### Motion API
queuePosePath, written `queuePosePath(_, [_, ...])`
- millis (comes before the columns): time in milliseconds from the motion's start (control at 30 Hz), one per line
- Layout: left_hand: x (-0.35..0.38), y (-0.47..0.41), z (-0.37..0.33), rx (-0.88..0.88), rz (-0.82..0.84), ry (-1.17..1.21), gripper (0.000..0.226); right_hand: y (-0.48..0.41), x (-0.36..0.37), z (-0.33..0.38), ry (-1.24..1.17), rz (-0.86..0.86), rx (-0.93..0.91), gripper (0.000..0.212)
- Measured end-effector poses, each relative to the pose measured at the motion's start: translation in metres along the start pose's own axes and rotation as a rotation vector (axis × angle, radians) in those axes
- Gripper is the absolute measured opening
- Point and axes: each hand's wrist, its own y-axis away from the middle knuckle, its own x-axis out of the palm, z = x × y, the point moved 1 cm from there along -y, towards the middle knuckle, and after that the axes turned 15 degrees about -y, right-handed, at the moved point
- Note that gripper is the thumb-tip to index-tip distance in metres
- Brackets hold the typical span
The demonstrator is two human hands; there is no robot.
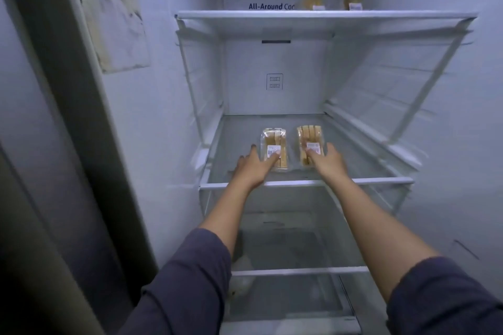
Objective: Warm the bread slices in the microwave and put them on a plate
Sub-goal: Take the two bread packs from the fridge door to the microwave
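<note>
2 dark sleeves [190,275] reach into the open fridge. On its middle glass shelf [307,183] lie 2 clear packs of bread slices, side by side. The left hand [251,164] rests spread on the left pack [273,148]; the right hand [328,162] lies fingers extended on the right pack [310,141], neither grasping.

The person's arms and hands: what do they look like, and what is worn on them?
Both arms wear dark grey-blue fabric sleeves pushed up, leaving the forearms bare. The left hand and right hand are bare: no gloves, no visible watch or rings.
</note>
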Motion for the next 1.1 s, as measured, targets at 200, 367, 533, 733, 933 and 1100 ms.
queuePosePath(200, [0.005, -0.015, -0.01, -0.016, -0.011, 0.188, 0.055, -0.009, 0.0, 0.002, -0.022, -0.048, 0.061, 0.054])
queuePosePath(367, [0.007, -0.011, -0.017, -0.007, -0.063, 0.447, 0.041, -0.009, -0.003, 0.002, -0.138, -0.103, 0.042, 0.047])
queuePosePath(533, [0.003, -0.001, -0.024, 0.003, -0.029, 0.601, 0.047, -0.008, -0.003, -0.005, -0.443, -0.099, 0.135, 0.041])
queuePosePath(733, [0.007, 0.022, -0.024, -0.03, 0.039, 0.873, 0.049, 0.008, -0.01, -0.011, -0.63, -0.153, 0.193, 0.038])
queuePosePath(933, [0.004, 0.075, -0.029, -0.005, -0.052, 0.979, 0.056, 0.047, -0.025, -0.008, -0.858, -0.154, 0.169, 0.042])
queuePosePath(1100, [0.014, 0.125, -0.025, 0.048, -0.131, 1.085, 0.062, 0.097, -0.039, -0.015, -0.962, -0.14, 0.105, 0.047])
